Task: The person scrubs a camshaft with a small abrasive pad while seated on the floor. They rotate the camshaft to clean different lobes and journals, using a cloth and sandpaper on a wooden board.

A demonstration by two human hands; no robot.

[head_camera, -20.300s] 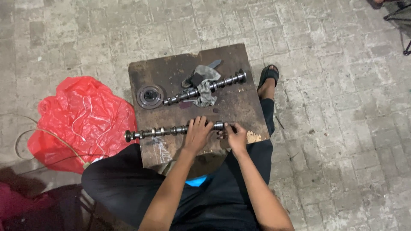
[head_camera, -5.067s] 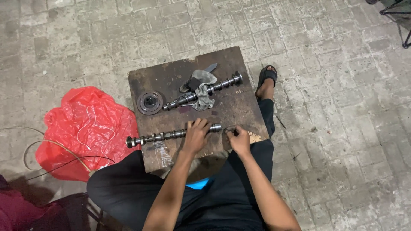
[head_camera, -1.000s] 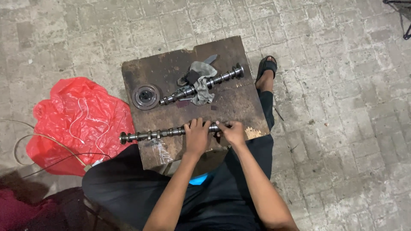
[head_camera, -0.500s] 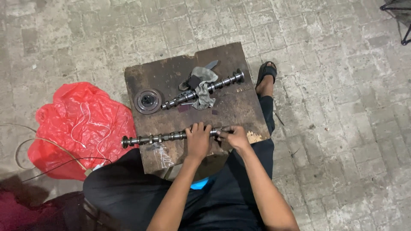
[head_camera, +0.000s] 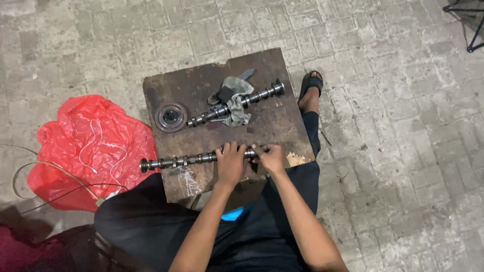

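A long grey metal camshaft (head_camera: 186,160) lies across the near edge of a dark, stained wooden board serving as a counter (head_camera: 272,126), its left end jutting past the board's edge; the left hand (head_camera: 230,165) lies over the shaft with its fingers (head_camera: 233,148) curled down onto it, and the right hand (head_camera: 270,157) has its fingers clenched around the shaft's right end. Farther back on the counter lie a second grey metal camshaft (head_camera: 262,93) draped with a grey rag (head_camera: 235,103), and just left of it a round dark metal pulley disc (head_camera: 171,116). A crumpled red plastic bag (head_camera: 85,151) sits on the paved floor beside the counter.

Red plastic bag (head_camera: 85,146), grey rag (head_camera: 234,103)
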